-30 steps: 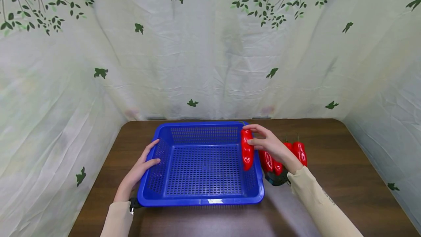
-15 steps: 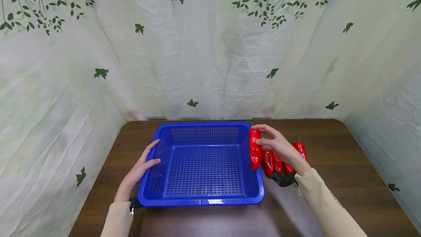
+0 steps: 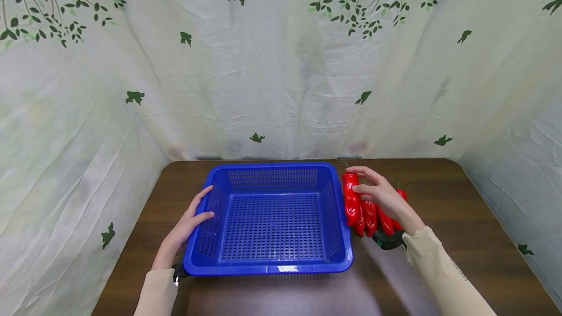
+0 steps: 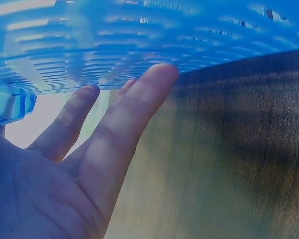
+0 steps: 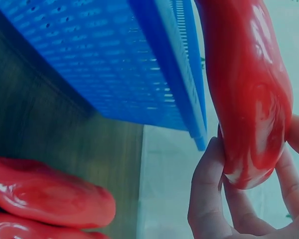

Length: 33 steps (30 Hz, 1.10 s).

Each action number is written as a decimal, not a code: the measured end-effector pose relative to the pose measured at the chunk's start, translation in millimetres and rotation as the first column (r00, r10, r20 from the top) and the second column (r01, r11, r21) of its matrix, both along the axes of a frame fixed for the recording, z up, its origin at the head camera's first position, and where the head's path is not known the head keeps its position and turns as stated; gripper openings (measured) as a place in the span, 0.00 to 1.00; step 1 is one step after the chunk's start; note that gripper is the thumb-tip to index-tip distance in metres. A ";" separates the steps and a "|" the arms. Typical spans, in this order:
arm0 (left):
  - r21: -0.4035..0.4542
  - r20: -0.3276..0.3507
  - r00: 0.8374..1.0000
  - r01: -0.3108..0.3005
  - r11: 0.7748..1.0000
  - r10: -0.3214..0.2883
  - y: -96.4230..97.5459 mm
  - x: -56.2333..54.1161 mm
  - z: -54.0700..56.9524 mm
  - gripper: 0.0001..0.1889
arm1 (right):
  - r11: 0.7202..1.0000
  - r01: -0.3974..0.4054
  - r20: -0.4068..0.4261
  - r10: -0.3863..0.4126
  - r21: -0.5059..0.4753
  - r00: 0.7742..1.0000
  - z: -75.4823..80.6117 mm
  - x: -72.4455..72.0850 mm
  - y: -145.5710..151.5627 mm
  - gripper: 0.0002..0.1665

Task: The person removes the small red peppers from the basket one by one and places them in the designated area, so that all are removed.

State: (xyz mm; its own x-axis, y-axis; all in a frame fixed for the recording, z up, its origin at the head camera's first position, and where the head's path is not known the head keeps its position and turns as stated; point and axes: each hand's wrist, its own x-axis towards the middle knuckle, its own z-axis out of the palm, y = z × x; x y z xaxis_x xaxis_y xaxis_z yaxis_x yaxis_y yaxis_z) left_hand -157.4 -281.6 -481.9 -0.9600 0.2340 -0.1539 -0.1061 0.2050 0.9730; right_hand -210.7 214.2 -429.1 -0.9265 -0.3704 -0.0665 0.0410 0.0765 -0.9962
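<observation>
A blue perforated plastic basket (image 3: pixel 272 226) stands on the table. At its left rim is my left hand (image 3: pixel 186 226), its thumb over the rim; in the left wrist view, several fingers (image 4: pixel 112 144) extend along the outside of the basket wall. My right hand (image 3: pixel 384 196) pinches a long red pepper (image 3: pixel 351 199) near its stem end, tip downward, just outside the basket's right rim. In the right wrist view, the thumb and fingers are on either side of this pepper (image 5: pixel 251 109). Several more red peppers (image 3: pixel 370 218) lie below and beside the right hand, partly hidden by it.
The brown wooden table (image 3: pixel 456 218) extends to both sides and in front of the basket. A pale curtain (image 3: pixel 281 77) with leaf patterns hangs behind and around the table. A dark wrist device (image 3: pixel 388 240) sits under the right wrist, near the loose peppers.
My right hand has moved right with the red pepper, from above the basket's right side to just outside the rim. The left hand and basket have stayed in place.
</observation>
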 end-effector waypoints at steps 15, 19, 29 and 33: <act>0.005 0.009 1.000 0.012 1.000 -0.012 0.0 0.3 1.1 0.35 | 0.999 0.035 -0.008 -0.035 -0.015 0.999 -9.1 2.2 21.9 0.26; 0.006 0.009 1.000 0.010 1.000 -0.010 -0.1 0.4 0.6 0.35 | 0.999 0.046 -0.006 -0.046 -0.017 0.999 -10.7 3.4 27.2 0.27; 0.004 0.000 1.000 -0.001 1.000 0.001 -0.2 -0.7 -3.2 0.35 | 0.997 0.078 0.003 -0.079 0.017 0.997 -15.5 5.7 39.5 0.28; 0.000 -0.002 1.000 0.000 1.000 0.000 -0.4 -0.7 -3.5 0.35 | 0.996 0.089 0.004 -0.089 0.031 0.996 -17.1 7.0 45.5 0.28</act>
State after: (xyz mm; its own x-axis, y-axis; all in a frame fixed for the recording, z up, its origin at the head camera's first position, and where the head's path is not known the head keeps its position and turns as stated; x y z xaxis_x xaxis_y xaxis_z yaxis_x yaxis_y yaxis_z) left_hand -158.1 -281.9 -485.5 -0.9603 0.2339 -0.1523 -0.1045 0.2045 0.9733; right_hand -203.7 259.7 -446.1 -0.9553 -0.2841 -0.0818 0.0546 0.1025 -0.9932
